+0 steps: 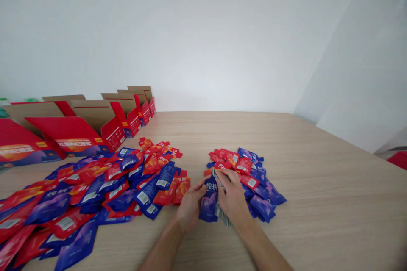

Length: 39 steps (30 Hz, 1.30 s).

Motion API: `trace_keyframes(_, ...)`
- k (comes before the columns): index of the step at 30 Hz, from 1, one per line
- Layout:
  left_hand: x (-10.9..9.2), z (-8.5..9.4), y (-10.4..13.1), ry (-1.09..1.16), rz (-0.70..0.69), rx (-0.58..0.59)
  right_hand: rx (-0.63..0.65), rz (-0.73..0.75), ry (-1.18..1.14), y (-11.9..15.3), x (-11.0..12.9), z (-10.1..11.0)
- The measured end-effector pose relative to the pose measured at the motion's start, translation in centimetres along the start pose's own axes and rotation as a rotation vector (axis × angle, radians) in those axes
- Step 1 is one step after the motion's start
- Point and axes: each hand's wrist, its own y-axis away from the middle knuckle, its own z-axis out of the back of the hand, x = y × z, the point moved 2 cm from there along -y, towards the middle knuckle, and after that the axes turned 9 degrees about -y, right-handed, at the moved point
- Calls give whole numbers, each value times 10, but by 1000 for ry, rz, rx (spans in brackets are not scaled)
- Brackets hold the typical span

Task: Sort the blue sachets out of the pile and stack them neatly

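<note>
A blue-purple pouch (208,203) with white lettering is held upright in front of me, low in the middle of the view. My left hand (191,204) grips its left edge, thumb on the front. My right hand (231,194) is closed on a bundle of greyish pouch edges (222,215) at the right side of the same pouch. How many pouches are in the bundle cannot be made out. Just behind and to the right lies a smaller pile of red pouches (244,165) and blue pouches (262,207).
A large mixed heap of red and blue pouches (92,186) covers the left of the wooden table (318,203). Several open red cardboard boxes (76,137) stand behind it. Green-capped items (4,101) show at the far left. A white wall (222,42) rises behind.
</note>
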Motion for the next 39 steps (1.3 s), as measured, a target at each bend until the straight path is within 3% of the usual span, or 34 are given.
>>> trace_keyframes(7, -1, 19, -10, -1, -102, -186, 388, 87, -118, 9, 24, -11)
trace_keyframes(9, -4, 23, -12, -4, -131, -243, 448, 108, -177, 11, 27, -11)
trace_keyframes(11, -6, 25, -13, -20, -177, -288, 408, 81, -223, 10, 26, -8)
trace_keyframes(15, -5, 26, -13, -73, -226, -383, 59, -114, -214, 2, 13, 1)
trace_keyframes(17, -3, 26, -13, -77, -239, -419, -14, -172, -217, 0, 9, 2)
trace_keyframes(21, -2, 20, -14, -34, -268, -324, 56, -145, -275, 3, 15, -6)
trace_keyframes(26, -1, 7, -10, 41, -186, -196, 116, -89, -239, 9, 20, -15)
trace_keyframes(30, -5, 0, -6, 137, -102, -29, 176, -33, -186, 9, 23, -15)
trace_keyframes(35, -9, 12, -6, 50, -147, -97, 436, 58, -157, 14, 33, -17)
trace_keyframes(37, -8, 15, -7, 49, -133, -108, 393, 51, -140, 14, 29, -16)
trace_keyframes(39, -6, 14, -7, 58, -104, -76, 262, 20, -119, 11, 20, -13)
